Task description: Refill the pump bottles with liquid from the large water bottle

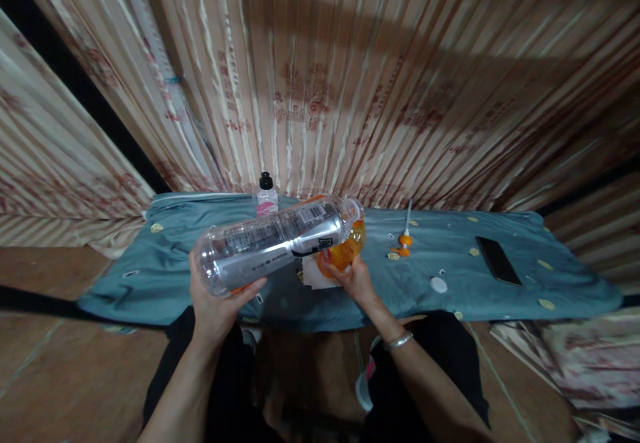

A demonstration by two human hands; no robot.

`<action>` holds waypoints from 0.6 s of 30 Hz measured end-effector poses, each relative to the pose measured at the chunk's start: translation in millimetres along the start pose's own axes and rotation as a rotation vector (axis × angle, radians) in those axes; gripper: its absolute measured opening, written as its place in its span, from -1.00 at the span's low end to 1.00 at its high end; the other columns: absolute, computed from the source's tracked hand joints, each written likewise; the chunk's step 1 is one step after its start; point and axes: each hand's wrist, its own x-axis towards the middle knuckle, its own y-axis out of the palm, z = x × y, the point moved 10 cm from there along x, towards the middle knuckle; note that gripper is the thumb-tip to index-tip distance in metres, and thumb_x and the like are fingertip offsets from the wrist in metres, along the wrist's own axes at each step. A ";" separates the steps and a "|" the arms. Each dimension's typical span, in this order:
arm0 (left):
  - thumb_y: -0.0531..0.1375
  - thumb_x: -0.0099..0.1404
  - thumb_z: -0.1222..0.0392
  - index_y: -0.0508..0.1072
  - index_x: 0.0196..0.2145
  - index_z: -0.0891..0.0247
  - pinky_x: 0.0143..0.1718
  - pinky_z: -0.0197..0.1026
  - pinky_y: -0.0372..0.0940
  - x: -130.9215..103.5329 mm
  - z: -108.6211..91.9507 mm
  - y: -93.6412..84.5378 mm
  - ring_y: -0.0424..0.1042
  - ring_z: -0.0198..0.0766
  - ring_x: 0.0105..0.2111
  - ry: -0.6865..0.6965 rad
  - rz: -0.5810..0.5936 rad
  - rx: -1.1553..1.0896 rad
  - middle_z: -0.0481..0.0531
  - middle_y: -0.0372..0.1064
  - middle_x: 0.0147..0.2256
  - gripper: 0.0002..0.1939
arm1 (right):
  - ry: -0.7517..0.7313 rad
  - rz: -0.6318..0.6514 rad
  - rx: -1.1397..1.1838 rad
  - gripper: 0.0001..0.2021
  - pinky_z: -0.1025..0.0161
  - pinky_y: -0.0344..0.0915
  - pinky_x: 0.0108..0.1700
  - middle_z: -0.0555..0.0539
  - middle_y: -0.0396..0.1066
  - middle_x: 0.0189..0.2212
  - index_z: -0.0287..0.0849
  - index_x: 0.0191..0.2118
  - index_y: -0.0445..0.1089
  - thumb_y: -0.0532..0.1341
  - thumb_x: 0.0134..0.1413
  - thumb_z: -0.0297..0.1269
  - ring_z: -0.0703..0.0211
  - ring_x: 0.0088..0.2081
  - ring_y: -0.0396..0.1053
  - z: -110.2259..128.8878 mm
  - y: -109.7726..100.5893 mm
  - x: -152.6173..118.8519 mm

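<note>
A large clear plastic bottle point(270, 243) with a silver label lies tilted almost on its side in my left hand point(217, 303), whose fingers wrap round its base end. Its uncapped mouth points right, over a smaller orange bottle point(347, 249). My right hand point(357, 279) grips this orange bottle, partly hidden behind the big one; whether liquid runs between them I cannot tell. Below the orange bottle a white paper point(320, 276) lies on the cloth. To the right rests an orange pump head point(404, 243) with its tube pointing up and away.
A small bottle with a black cap point(267, 193) stands behind the big bottle. On the teal cloth-covered table point(435, 229) lie a round white cap point(439, 285) and, farther right, a black phone point(499, 261). A pleated curtain point(320, 83) hangs behind the table.
</note>
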 end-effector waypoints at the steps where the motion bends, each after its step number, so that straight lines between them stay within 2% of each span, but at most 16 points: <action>1: 0.58 -0.31 0.01 0.38 0.02 0.22 0.19 0.19 0.32 0.4 -0.6 0.6 0.43 0.13 0.06 0.002 -0.002 0.003 0.19 0.37 0.00 -0.09 | 0.002 -0.006 -0.001 -0.41 0.02 0.55 -0.12 -0.21 0.63 -0.13 -0.12 0.02 0.34 0.46 -0.11 0.00 -0.17 -0.12 0.63 0.1 -0.1 -0.1; 6: 0.58 -0.36 -0.01 0.37 0.01 0.26 0.21 0.22 0.30 0.9 6.9 2.5 0.43 0.15 0.07 -0.056 0.005 -0.011 0.19 0.38 0.00 -0.05 | 0.027 -0.024 0.001 -0.42 0.08 0.56 -0.19 -0.19 0.64 -0.16 -0.09 0.03 0.33 0.45 -0.08 0.02 -0.13 -0.15 0.64 2.0 1.7 -1.6; 11: 0.59 -0.37 0.00 0.35 0.05 0.25 0.20 0.20 0.30 -0.1 8.9 2.8 0.43 0.13 0.07 -0.060 0.018 -0.033 0.20 0.40 0.02 0.01 | 0.081 -0.063 -0.039 -0.42 0.01 0.57 -0.16 -0.20 0.64 -0.18 -0.09 0.01 0.34 0.44 -0.09 0.06 -0.17 -0.16 0.64 1.7 0.7 -2.0; 18: 0.59 -0.35 -0.01 0.35 0.09 0.25 0.14 0.17 0.37 1.0 8.5 4.7 0.47 0.12 0.03 -0.034 0.018 -0.023 0.20 0.42 -0.01 0.02 | 0.083 -0.082 -0.069 -0.41 0.05 0.56 -0.16 -0.21 0.64 -0.17 -0.09 0.01 0.33 0.44 -0.10 0.07 -0.17 -0.15 0.64 3.1 -0.3 -2.7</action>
